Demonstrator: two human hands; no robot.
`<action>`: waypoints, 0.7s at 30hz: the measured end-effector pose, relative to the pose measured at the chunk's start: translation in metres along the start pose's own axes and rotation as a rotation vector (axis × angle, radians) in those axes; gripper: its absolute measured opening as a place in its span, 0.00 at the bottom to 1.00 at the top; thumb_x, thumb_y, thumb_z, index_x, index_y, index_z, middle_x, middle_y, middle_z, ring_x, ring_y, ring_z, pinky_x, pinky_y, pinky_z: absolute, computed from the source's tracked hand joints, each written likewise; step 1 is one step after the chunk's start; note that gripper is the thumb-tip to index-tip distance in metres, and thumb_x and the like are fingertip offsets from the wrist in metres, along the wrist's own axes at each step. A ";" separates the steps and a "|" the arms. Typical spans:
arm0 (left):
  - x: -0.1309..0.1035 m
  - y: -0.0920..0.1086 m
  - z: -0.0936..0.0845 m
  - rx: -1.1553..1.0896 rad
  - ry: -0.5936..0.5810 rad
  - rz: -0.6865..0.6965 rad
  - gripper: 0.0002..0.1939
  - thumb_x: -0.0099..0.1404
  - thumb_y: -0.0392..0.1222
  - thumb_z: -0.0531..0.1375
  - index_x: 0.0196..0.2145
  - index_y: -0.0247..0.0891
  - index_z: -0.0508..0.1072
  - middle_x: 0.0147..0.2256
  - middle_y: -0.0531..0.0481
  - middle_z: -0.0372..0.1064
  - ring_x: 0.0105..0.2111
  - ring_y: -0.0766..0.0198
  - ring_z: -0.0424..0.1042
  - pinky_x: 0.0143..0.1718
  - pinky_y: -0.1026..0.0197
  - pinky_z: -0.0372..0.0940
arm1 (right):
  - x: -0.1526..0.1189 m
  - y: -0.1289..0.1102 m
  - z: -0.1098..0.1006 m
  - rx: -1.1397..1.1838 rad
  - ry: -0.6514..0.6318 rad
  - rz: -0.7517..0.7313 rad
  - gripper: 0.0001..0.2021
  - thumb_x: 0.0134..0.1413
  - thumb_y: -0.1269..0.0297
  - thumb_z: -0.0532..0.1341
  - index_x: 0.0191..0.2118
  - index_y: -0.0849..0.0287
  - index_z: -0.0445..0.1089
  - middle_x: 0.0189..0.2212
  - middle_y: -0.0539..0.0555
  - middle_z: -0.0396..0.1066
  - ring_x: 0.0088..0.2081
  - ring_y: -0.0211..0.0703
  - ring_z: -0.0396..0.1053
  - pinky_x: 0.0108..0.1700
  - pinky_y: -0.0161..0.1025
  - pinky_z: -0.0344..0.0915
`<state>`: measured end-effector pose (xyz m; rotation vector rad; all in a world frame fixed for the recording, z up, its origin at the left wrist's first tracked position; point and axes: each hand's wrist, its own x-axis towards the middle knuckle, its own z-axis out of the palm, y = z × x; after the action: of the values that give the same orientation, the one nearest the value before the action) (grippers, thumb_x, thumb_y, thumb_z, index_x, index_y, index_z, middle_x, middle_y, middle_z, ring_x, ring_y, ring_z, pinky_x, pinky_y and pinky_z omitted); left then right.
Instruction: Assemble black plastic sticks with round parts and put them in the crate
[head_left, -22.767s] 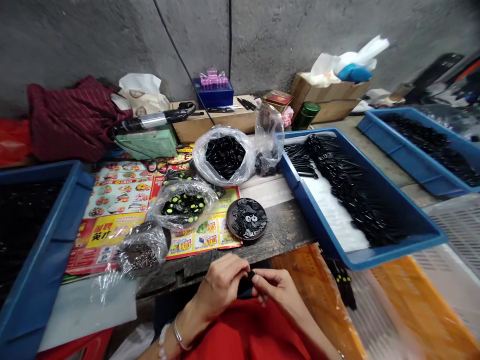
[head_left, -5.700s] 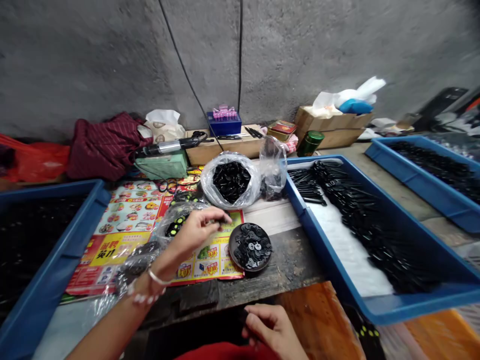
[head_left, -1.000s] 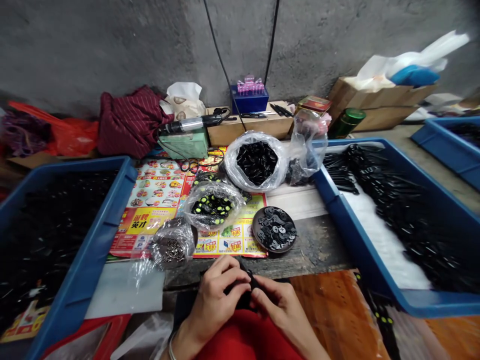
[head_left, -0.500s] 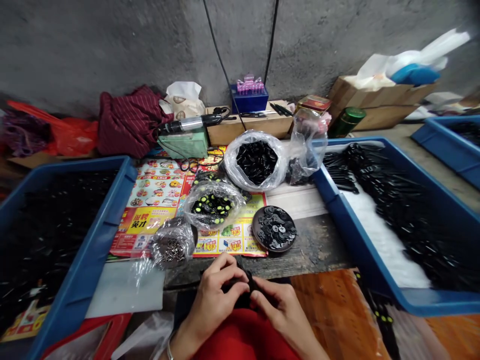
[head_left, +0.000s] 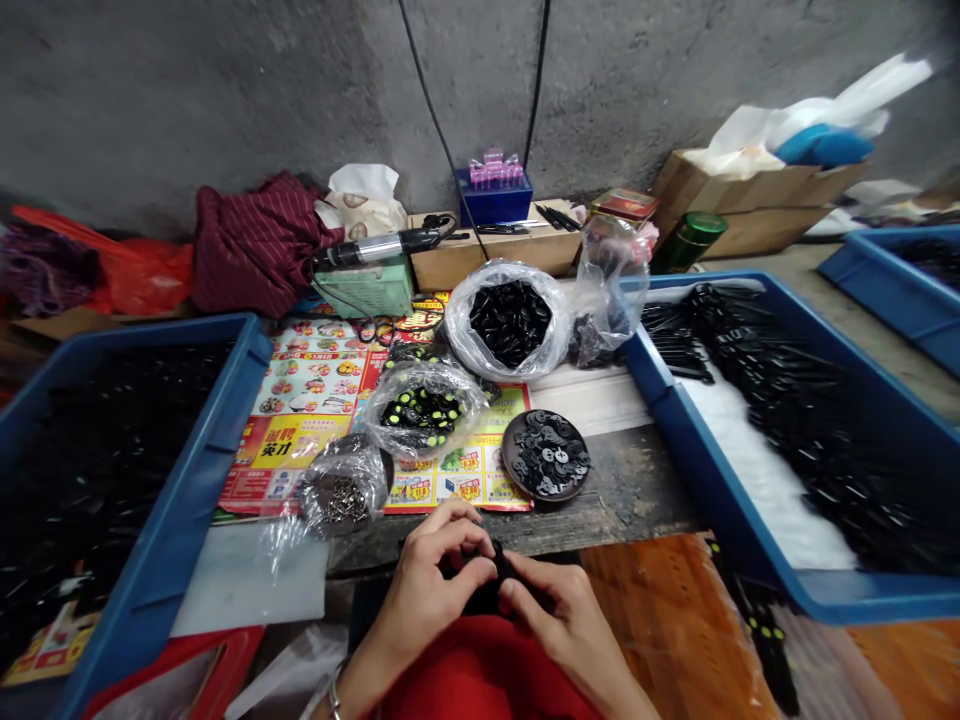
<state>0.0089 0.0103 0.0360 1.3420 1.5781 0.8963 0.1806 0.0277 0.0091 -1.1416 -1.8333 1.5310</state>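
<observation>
Small black part: one, held above lap, just off near edge of bench. Left hand: thumb and fingers curled, pinching part's left side. Right hand: thumb and forefinger pinching right side. Handling, judged: light, fairly stiff, perhaps slick; best gripped by edges. Long axis seemingly near-far; pointing end hidden by fingers.

The worn worktop carried a printed flyer, a dish of black discs and, right of it, a blue bin.
</observation>
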 end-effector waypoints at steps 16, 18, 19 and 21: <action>0.001 -0.015 0.003 -0.489 -0.091 -0.294 0.13 0.45 0.34 0.68 0.29 0.34 0.69 0.24 0.55 0.66 0.21 0.73 0.62 0.23 0.71 0.59 | -0.001 -0.001 0.000 -0.029 -0.031 -0.067 0.19 0.62 0.57 0.53 0.34 0.64 0.77 0.21 0.53 0.74 0.23 0.40 0.66 0.26 0.32 0.59; 0.000 -0.017 0.004 -0.517 -0.085 -0.308 0.13 0.45 0.36 0.68 0.29 0.34 0.69 0.24 0.55 0.66 0.21 0.72 0.62 0.22 0.71 0.60 | -0.001 -0.002 -0.002 -0.040 -0.057 -0.071 0.19 0.63 0.58 0.53 0.31 0.63 0.76 0.21 0.53 0.73 0.23 0.40 0.66 0.26 0.32 0.58; 0.000 -0.017 0.004 -0.527 -0.086 -0.310 0.13 0.46 0.37 0.68 0.29 0.34 0.69 0.23 0.55 0.66 0.21 0.72 0.62 0.22 0.71 0.60 | -0.001 -0.002 -0.002 -0.043 -0.068 -0.070 0.19 0.63 0.58 0.53 0.30 0.63 0.76 0.21 0.53 0.73 0.23 0.40 0.66 0.25 0.32 0.58; 0.000 -0.017 0.004 -0.536 -0.094 -0.301 0.13 0.47 0.38 0.69 0.29 0.34 0.69 0.24 0.55 0.66 0.21 0.72 0.63 0.23 0.70 0.60 | -0.001 -0.002 -0.002 -0.053 -0.074 -0.074 0.20 0.63 0.58 0.52 0.29 0.63 0.75 0.20 0.53 0.72 0.22 0.40 0.65 0.25 0.32 0.57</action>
<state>0.0062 0.0072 0.0194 0.7359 1.2972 0.9617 0.1823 0.0280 0.0121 -1.0417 -1.9530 1.5093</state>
